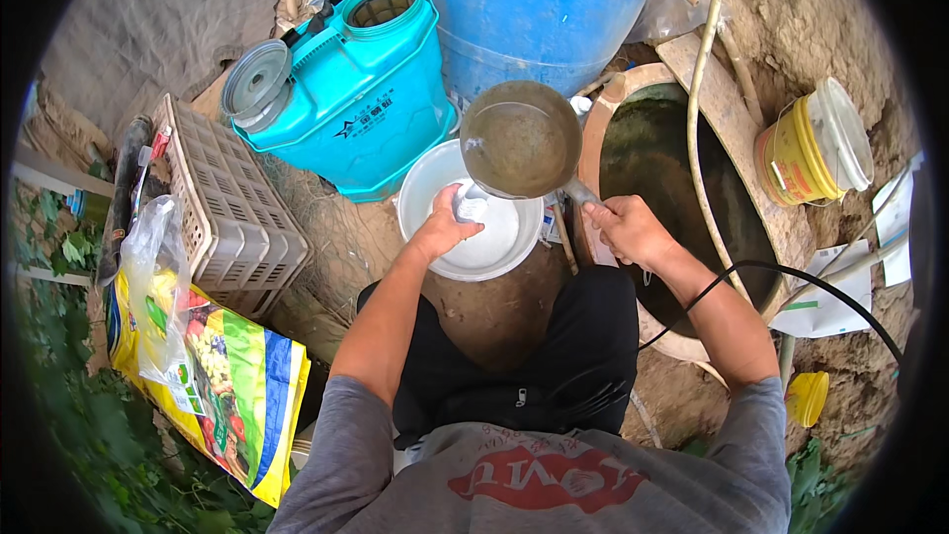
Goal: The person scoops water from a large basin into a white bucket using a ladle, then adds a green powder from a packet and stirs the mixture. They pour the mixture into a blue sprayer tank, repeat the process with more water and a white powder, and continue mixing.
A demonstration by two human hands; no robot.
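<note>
My right hand (632, 233) grips the short handle of a metal dipper (521, 141). Murky water appears to be in the dipper, which is held over the far rim of a white plastic basin (511, 256). Inside the basin's outline, my left hand (443, 226) has its thumb and fingers around a small white container (471, 208), perhaps a bottle; its shape is partly hidden. To the right of the basin stands a round earthenware vat (615, 100) with dark water in it.
Beyond the basin are a turquoise knapsack sprayer (371, 111), its filler mouth uncovered, and a blue tub (534, 22). A pale hose (700, 89) crosses the vat. At left stand a plastic crate (237, 200) and a printed sack (245, 393). A yellow bucket (797, 156) sits at right.
</note>
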